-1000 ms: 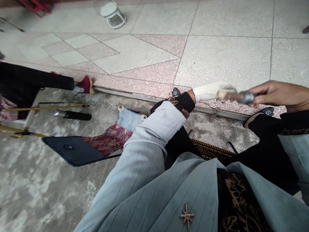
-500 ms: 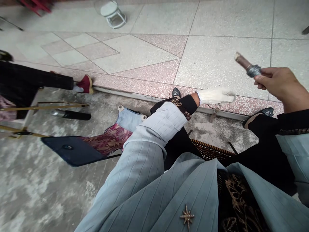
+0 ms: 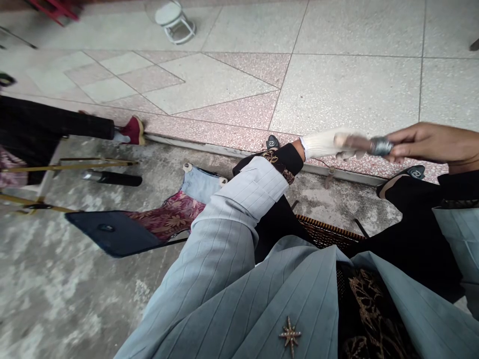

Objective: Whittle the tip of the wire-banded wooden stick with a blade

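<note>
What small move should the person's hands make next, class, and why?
Probably swing the stick clear of the left hand, led by the right hand. In this view, the stick's blurred end crosses in front of the gloved left hand, though contact is unclear; the bare right hand grips beside the silvery coil, so it seems best placed to steer.

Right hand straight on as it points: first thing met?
Beyond the wire-wrapped stick it holds, the right hand would probably meet the white-gloved left hand first; the two overlap the stick's line in view, but depth is unclear.
</note>
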Tool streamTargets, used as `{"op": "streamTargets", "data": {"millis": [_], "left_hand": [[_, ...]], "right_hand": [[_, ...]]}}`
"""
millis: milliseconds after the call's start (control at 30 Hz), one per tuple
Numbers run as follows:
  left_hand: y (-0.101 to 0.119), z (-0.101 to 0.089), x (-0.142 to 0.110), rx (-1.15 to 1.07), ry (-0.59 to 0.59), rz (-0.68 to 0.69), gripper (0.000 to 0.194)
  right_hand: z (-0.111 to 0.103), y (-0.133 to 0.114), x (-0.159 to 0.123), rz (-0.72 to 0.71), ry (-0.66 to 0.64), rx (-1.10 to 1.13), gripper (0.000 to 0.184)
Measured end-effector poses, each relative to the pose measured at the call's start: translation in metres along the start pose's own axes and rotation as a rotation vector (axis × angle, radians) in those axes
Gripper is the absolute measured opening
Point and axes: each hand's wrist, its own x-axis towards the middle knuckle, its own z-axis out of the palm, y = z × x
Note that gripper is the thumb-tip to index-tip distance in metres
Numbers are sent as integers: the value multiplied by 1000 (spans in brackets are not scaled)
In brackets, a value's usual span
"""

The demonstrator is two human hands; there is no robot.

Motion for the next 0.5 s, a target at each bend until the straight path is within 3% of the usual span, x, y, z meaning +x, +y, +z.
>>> {"op": "streamTargets", "data": {"millis": [100, 300, 400, 500], "left_hand": [[-5, -2, 6, -13, 78, 54, 35], [-9, 9, 5, 72, 20, -64, 26], [-3, 14, -1, 65, 1, -60, 22], [2, 14, -4, 54, -16, -41, 18]], "right_hand": [[5, -2, 1, -39, 236, 297, 51], [16, -14, 14, -48, 632, 502, 34], [15, -16, 18, 75, 731, 361, 12], [12, -10, 21, 253, 706, -51, 6]]}}
